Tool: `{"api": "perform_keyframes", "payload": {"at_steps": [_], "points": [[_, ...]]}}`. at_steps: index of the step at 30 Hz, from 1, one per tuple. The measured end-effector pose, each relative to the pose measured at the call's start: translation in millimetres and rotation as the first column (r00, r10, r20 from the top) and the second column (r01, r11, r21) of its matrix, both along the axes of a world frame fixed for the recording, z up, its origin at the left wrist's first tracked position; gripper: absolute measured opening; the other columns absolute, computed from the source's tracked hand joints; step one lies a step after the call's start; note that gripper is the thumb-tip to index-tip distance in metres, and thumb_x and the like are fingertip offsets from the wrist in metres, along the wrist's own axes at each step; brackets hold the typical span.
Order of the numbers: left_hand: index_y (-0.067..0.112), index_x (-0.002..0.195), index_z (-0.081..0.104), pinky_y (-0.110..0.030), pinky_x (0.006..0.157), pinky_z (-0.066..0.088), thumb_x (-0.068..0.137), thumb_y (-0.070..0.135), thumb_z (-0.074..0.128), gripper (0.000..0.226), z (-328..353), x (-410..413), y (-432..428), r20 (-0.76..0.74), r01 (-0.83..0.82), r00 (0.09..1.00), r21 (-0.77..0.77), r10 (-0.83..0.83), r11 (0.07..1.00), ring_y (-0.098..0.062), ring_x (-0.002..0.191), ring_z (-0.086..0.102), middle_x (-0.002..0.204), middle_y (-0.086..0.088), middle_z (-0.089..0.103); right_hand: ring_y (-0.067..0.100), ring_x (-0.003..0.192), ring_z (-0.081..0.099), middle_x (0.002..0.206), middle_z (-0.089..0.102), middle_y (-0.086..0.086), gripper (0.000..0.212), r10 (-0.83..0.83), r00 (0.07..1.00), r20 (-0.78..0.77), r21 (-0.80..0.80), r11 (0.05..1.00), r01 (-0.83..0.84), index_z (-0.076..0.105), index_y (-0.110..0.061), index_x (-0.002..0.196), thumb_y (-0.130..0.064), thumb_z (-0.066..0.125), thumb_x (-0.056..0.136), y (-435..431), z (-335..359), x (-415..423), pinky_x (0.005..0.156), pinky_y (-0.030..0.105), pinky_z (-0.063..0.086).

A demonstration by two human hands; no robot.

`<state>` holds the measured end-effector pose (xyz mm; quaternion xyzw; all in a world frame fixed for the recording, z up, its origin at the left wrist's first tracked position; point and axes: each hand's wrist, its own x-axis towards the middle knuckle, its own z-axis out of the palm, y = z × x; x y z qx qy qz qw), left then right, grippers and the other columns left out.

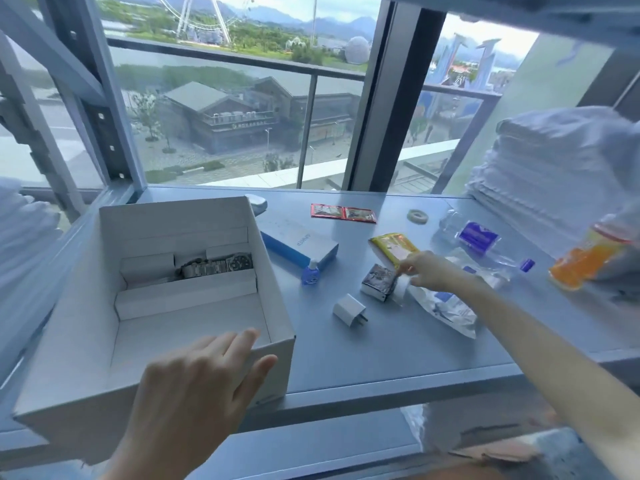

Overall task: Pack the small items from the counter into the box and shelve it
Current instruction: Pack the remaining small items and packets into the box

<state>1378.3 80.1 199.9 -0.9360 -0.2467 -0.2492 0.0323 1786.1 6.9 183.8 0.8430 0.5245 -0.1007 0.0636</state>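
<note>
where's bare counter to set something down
Bare counter lies in front of the charger, between the box and the plastic bag; also between the red sachets and the tape ring. Crowded around the right hand, pinching the white roll beside the foil packet.

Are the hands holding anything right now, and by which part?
The right hand pinches the small white roll by its top edge, beside the foil packet. The left hand only rests on the near rim of the box.
</note>
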Motion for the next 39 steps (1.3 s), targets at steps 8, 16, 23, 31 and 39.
{"api": "perform_keyframes", "payload": {"at_steps": [8,16,23,31,39], "points": [[0.023,0.084,0.07,-0.014,0.038,0.023,0.086,0.049,0.032,0.046,-2,8,-9,0.007,-0.079,0.997,-0.029,0.079,0.996,-0.012,0.044,0.06,0.06,0.011,0.066,0.022,0.111,0.051,0.115,0.054,0.003,0.031,0.109,0.994,0.016,0.067,0.992,-0.11,0.062,-0.021,0.111,-0.023,0.066,0.08,-3,-25,15,0.084,0.032,0.042],[0.026,0.085,0.068,-0.012,0.04,0.02,0.089,0.051,0.029,0.046,2,6,-11,-0.001,-0.105,0.994,-0.037,0.105,0.994,-0.01,0.046,0.059,0.063,0.015,0.065,0.018,0.099,0.055,0.098,0.061,-0.004,0.026,0.285,0.954,0.094,0.117,0.948,-0.295,0.067,-0.023,0.096,-0.041,0.071,0.077,27,-16,10,0.074,0.031,0.045],[0.028,0.085,0.067,-0.02,0.037,0.035,0.09,0.051,0.026,0.047,5,-10,-3,-0.001,-0.145,0.989,-0.02,0.145,0.989,-0.008,0.05,0.06,0.064,0.015,0.065,0.008,0.07,0.058,0.076,0.062,-0.012,0.016,0.436,0.9,0.027,0.479,0.784,-0.394,0.067,-0.025,0.081,-0.037,0.075,0.074,67,50,-52,0.065,0.032,0.052],[0.025,0.078,0.07,-0.024,0.045,0.039,0.091,0.049,0.025,0.053,11,-67,33,0.074,-0.269,0.961,0.049,0.265,0.962,-0.017,0.054,0.063,0.063,0.009,0.065,0.008,0.07,0.063,0.08,0.069,-0.004,0.023,0.651,0.759,-0.013,0.601,0.612,-0.514,0.07,-0.016,0.088,-0.036,0.071,0.076,146,90,-186,0.069,0.033,0.056],[0.028,0.067,0.064,-0.02,0.047,0.036,0.095,0.052,0.016,0.06,0,-78,46,0.073,-0.245,0.968,0.053,0.241,0.968,-0.009,0.047,0.055,0.052,0.012,0.059,0.019,0.075,0.067,0.087,0.072,0.002,0.015,0.606,0.795,-0.026,0.186,0.785,-0.592,0.07,-0.015,0.088,-0.027,0.066,0.079,243,60,-276,0.069,0.035,0.058]]}}
